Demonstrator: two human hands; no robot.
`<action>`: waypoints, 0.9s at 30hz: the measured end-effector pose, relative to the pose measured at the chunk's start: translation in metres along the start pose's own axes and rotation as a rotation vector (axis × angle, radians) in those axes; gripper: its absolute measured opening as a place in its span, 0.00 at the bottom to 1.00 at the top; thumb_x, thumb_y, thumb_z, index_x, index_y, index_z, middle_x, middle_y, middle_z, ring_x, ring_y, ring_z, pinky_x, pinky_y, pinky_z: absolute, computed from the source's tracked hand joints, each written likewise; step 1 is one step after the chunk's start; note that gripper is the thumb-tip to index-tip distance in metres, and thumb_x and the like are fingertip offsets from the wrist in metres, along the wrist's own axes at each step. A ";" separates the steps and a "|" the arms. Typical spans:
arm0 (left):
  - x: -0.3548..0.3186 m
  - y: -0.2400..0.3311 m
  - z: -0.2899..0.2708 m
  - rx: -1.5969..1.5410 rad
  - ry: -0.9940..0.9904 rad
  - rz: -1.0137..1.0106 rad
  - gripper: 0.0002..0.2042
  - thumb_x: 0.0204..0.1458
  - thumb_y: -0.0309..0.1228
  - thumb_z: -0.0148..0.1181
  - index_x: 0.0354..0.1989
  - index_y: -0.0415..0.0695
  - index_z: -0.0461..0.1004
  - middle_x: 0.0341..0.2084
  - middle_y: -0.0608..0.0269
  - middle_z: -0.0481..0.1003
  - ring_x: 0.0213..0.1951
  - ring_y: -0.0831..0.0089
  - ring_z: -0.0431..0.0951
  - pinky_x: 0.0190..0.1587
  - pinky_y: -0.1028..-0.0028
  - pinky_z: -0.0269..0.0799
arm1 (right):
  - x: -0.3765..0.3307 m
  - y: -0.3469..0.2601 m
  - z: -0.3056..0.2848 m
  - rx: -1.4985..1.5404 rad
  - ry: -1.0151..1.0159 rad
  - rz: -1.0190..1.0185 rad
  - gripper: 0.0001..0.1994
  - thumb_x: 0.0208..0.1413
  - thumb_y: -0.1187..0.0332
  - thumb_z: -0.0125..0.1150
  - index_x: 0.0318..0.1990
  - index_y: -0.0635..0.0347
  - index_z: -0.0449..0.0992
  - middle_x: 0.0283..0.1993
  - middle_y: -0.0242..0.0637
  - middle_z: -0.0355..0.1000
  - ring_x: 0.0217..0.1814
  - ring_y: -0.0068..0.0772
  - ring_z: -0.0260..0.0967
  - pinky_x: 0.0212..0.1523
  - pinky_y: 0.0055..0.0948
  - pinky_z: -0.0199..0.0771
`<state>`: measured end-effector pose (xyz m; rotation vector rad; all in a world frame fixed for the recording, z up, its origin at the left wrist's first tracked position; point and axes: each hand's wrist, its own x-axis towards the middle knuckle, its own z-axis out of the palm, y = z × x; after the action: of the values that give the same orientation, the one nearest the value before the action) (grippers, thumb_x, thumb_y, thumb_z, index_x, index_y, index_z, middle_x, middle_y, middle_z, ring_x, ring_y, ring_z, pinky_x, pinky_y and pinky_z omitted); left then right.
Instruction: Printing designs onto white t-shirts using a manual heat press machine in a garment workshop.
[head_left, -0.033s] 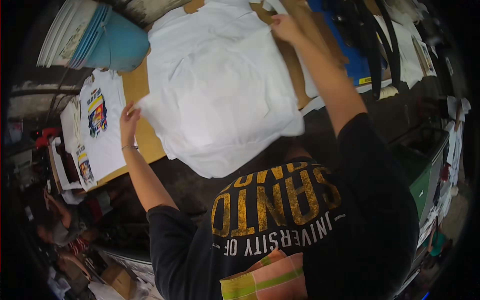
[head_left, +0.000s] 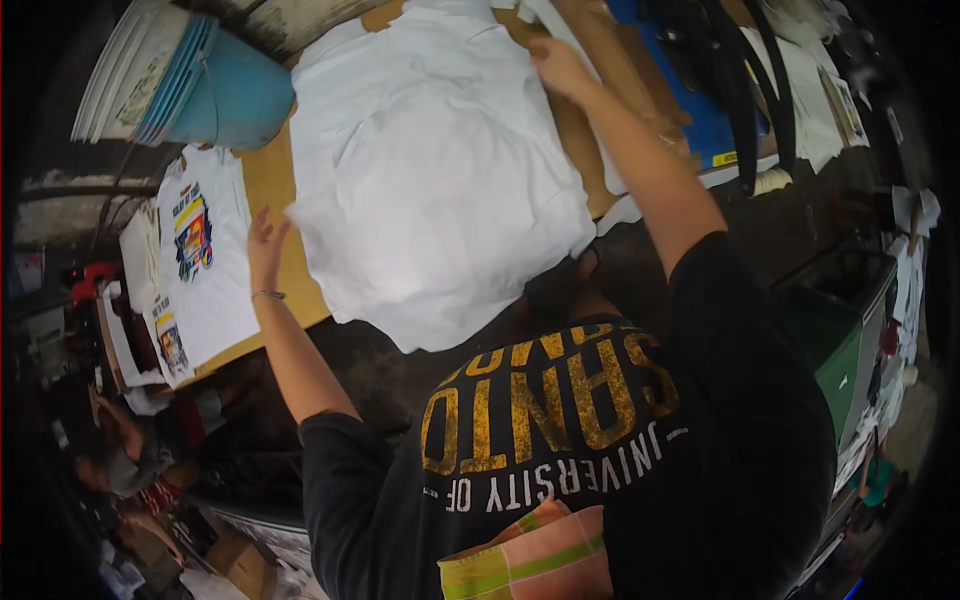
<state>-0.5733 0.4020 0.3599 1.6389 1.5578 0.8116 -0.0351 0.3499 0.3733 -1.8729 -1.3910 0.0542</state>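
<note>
A plain white T-shirt [head_left: 440, 190] lies spread over other white cloth, its near hem hanging over the table edge in loose folds. At the shirt's left corner is my left hand [head_left: 267, 248], with fingers raised and apart; it seems to hold nothing. My right hand [head_left: 562, 70] is closed at the shirt's upper right edge, its fingertips pinching the fabric. Left of my left hand lies a white printed T-shirt [head_left: 205, 240] with a colourful design on its front.
Stacked buckets [head_left: 235, 95], blue and white, tilt at the upper left beside the brown board [head_left: 268, 180]. On the right are a blue panel [head_left: 690, 110], black straps [head_left: 770, 90] and a green bin [head_left: 835, 350]. Another person [head_left: 130, 450] is at the lower left.
The white T-shirt's near hem has drawn slightly left and away from me. My right hand has shifted a little left, while my left hand has moved slightly right and its fingers have spread.
</note>
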 end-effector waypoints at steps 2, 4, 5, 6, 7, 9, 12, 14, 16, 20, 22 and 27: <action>-0.009 -0.002 0.039 0.218 0.013 0.087 0.22 0.50 0.30 0.63 0.54 0.39 0.68 0.49 0.59 0.71 0.48 0.68 0.71 0.49 0.70 0.68 | -0.042 0.004 -0.002 0.316 -0.403 0.227 0.15 0.52 0.69 0.60 0.48 0.59 0.74 0.37 0.39 0.74 0.33 0.26 0.68 0.35 0.27 0.69; -0.034 0.012 0.081 0.136 -0.129 0.180 0.22 0.49 0.29 0.64 0.54 0.40 0.68 0.48 0.59 0.72 0.46 0.71 0.72 0.47 0.72 0.69 | -0.103 -0.008 -0.020 0.346 -0.375 -0.062 0.14 0.53 0.69 0.61 0.47 0.58 0.73 0.32 0.32 0.71 0.29 0.22 0.63 0.31 0.23 0.67; -0.055 0.023 0.108 -0.086 -0.230 0.239 0.21 0.50 0.27 0.63 0.53 0.40 0.69 0.45 0.60 0.73 0.42 0.75 0.73 0.44 0.75 0.70 | -0.136 -0.016 -0.041 0.409 -0.486 -0.017 0.15 0.53 0.62 0.60 0.47 0.56 0.75 0.33 0.36 0.73 0.29 0.27 0.67 0.32 0.28 0.70; -0.079 0.035 0.131 -0.101 -0.360 0.303 0.18 0.51 0.25 0.59 0.52 0.40 0.69 0.42 0.62 0.75 0.40 0.78 0.74 0.41 0.78 0.70 | -0.166 -0.024 -0.064 0.473 -0.485 -0.106 0.12 0.55 0.63 0.58 0.44 0.57 0.75 0.36 0.35 0.72 0.30 0.28 0.67 0.33 0.27 0.70; -0.100 0.049 0.161 -0.144 -0.498 0.311 0.17 0.53 0.24 0.57 0.52 0.40 0.70 0.42 0.63 0.75 0.39 0.79 0.74 0.42 0.79 0.70 | -0.188 -0.027 -0.092 0.440 -0.595 -0.012 0.09 0.57 0.64 0.54 0.41 0.57 0.75 0.38 0.35 0.72 0.31 0.29 0.67 0.35 0.27 0.69; -0.145 0.078 0.198 -0.374 -0.771 0.107 0.16 0.53 0.25 0.58 0.51 0.41 0.71 0.40 0.65 0.75 0.40 0.80 0.73 0.43 0.79 0.69 | -0.215 -0.037 -0.138 0.210 -0.534 -0.097 0.07 0.55 0.67 0.56 0.39 0.57 0.75 0.41 0.38 0.72 0.41 0.38 0.70 0.41 0.33 0.69; -0.185 0.119 0.229 -0.278 -1.186 0.068 0.13 0.54 0.26 0.58 0.48 0.40 0.73 0.42 0.65 0.75 0.41 0.78 0.73 0.44 0.77 0.69 | -0.217 -0.040 -0.197 -0.100 -0.123 -0.269 0.08 0.51 0.72 0.58 0.40 0.55 0.77 0.40 0.37 0.73 0.42 0.41 0.70 0.46 0.37 0.68; -0.202 0.140 0.243 -0.533 -1.464 0.124 0.10 0.54 0.25 0.57 0.45 0.39 0.75 0.43 0.64 0.74 0.42 0.77 0.73 0.44 0.77 0.69 | -0.207 -0.036 -0.231 -0.266 0.088 -0.176 0.08 0.50 0.71 0.58 0.39 0.57 0.77 0.39 0.39 0.72 0.43 0.42 0.69 0.45 0.36 0.67; -0.198 0.156 0.252 -0.508 -1.567 0.190 0.10 0.54 0.24 0.56 0.44 0.39 0.75 0.41 0.63 0.74 0.42 0.77 0.73 0.44 0.77 0.69 | -0.190 -0.026 -0.255 -0.315 0.232 -0.095 0.08 0.50 0.69 0.59 0.38 0.57 0.77 0.38 0.40 0.72 0.42 0.43 0.68 0.45 0.37 0.66; -0.173 0.166 0.256 -0.315 -1.739 0.423 0.10 0.54 0.23 0.57 0.44 0.38 0.74 0.43 0.62 0.73 0.44 0.77 0.71 0.48 0.78 0.66 | -0.167 -0.014 -0.262 -0.514 0.215 -0.182 0.12 0.51 0.60 0.60 0.36 0.58 0.78 0.36 0.38 0.72 0.40 0.42 0.69 0.42 0.39 0.66; -0.171 0.165 0.259 -0.392 -1.737 0.510 0.10 0.52 0.23 0.58 0.43 0.37 0.74 0.42 0.63 0.73 0.43 0.76 0.71 0.48 0.77 0.66 | -0.162 -0.017 -0.248 -0.453 -0.120 -0.275 0.20 0.49 0.49 0.59 0.31 0.59 0.77 0.33 0.38 0.72 0.36 0.44 0.69 0.41 0.39 0.66; -0.178 0.163 0.270 -0.368 -1.708 0.578 0.09 0.48 0.24 0.61 0.38 0.37 0.73 0.37 0.64 0.72 0.41 0.76 0.70 0.47 0.76 0.65 | -0.145 -0.043 -0.180 -0.439 -0.264 -0.355 0.28 0.45 0.38 0.56 0.25 0.59 0.75 0.28 0.40 0.72 0.34 0.44 0.71 0.39 0.38 0.68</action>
<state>-0.2711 0.2021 0.3572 1.5926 -0.2456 -0.2071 -0.0436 0.1338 0.4653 -1.9826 -2.0321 -0.2036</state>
